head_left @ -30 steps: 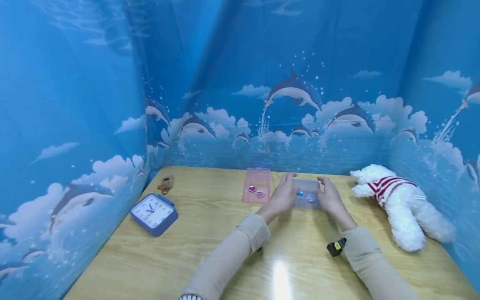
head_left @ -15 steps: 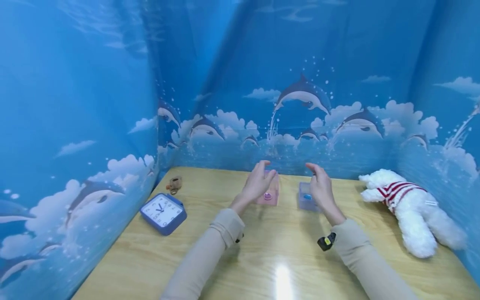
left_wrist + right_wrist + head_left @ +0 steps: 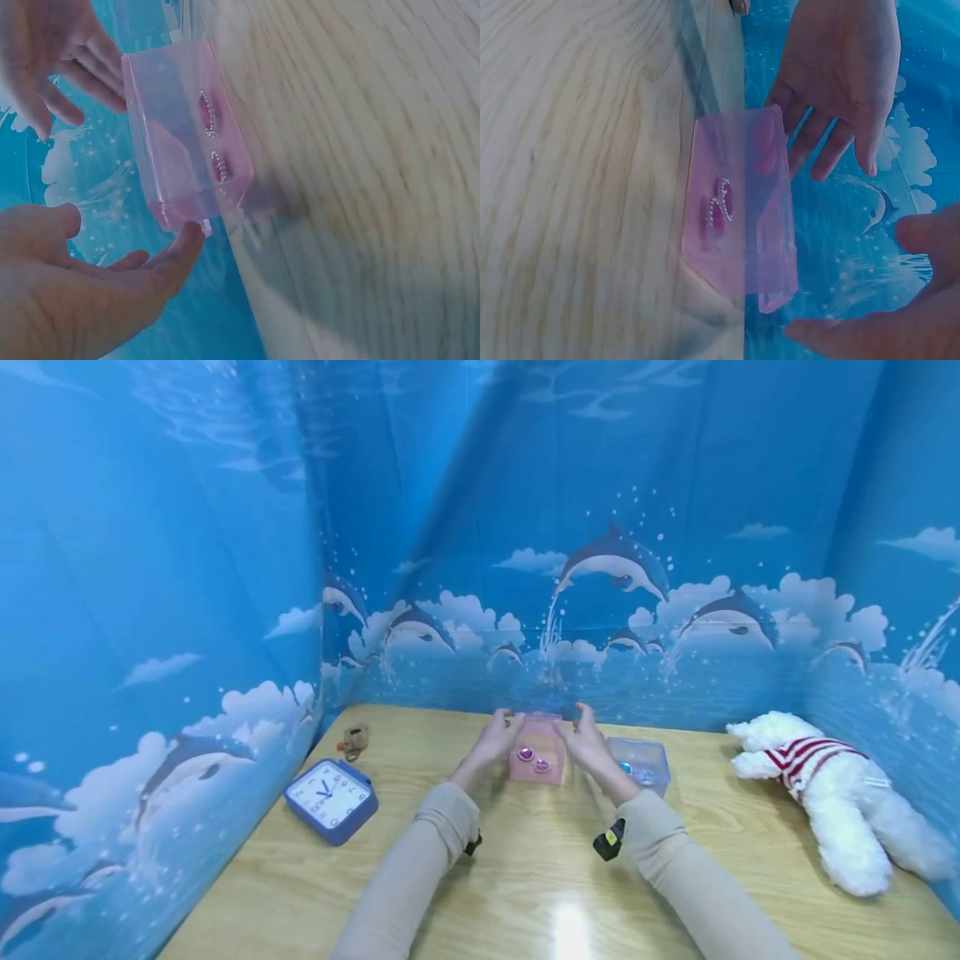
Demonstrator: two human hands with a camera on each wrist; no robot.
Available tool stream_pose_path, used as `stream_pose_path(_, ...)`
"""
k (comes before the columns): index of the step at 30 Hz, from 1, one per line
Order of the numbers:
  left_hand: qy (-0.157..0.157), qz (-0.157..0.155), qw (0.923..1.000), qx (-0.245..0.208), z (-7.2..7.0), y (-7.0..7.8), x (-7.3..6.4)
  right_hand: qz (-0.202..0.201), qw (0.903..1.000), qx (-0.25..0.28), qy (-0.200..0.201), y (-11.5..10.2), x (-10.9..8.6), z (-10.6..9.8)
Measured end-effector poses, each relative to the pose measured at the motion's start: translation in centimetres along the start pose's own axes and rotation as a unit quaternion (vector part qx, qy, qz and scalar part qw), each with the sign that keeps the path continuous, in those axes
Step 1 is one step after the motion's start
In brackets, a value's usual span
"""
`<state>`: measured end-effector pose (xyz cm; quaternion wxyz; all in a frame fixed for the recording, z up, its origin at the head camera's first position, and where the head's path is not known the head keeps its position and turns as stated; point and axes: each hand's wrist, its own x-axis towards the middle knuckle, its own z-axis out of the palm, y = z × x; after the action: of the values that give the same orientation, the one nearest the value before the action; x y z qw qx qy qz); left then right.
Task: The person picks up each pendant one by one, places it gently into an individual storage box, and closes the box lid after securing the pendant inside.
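Note:
A translucent pink box (image 3: 552, 745) stands near the back edge of the table, with two pink gems (image 3: 526, 753) edged in small beads inside it. My left hand (image 3: 492, 740) is at the box's left side, fingers fairly straight; in the left wrist view its fingertips (image 3: 196, 234) are at one end of the box, and whether they touch cannot be told. On the other side is my right hand (image 3: 590, 745), its fingers extended and apart from the box in the right wrist view. Behind my right hand lies a clear bluish box (image 3: 654, 752) with blue gems in it.
At the left stands a blue-framed clock (image 3: 332, 802), with a small brown trinket (image 3: 355, 740) behind it. A white plush toy (image 3: 832, 785) in a striped top lies at the right. A dolphin-printed curtain (image 3: 450, 527) encloses the wooden table (image 3: 517, 893).
Both hands have left the clear bluish box and moved left to either side of the pink box. The head view has shifted slightly.

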<state>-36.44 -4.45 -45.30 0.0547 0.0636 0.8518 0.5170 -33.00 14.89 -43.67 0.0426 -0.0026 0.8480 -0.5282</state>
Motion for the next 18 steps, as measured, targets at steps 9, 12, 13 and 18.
stream_pose_path(9,-0.011,-0.014,0.9992,-0.037,0.1,-0.2,-0.2,0.032,0.9988,0.032,-0.019,-0.2,0.3,1.2)
stream_pose_path(12,-0.011,-0.016,0.999,-0.04,0.0,-0.3,0.0,0.035,0.9979,0.052,-0.013,-0.1,0.5,1.5)
stream_pose_path(13,-0.01,-0.017,0.9989,-0.042,-0.1,-0.3,0.0,0.037,0.9976,0.058,-0.009,0.0,0.6,1.6)
stream_pose_path(18,-0.003,-0.021,0.9979,-0.061,-0.1,-0.4,-0.1,0.045,0.9961,0.074,0.014,0.2,0.8,2.0)
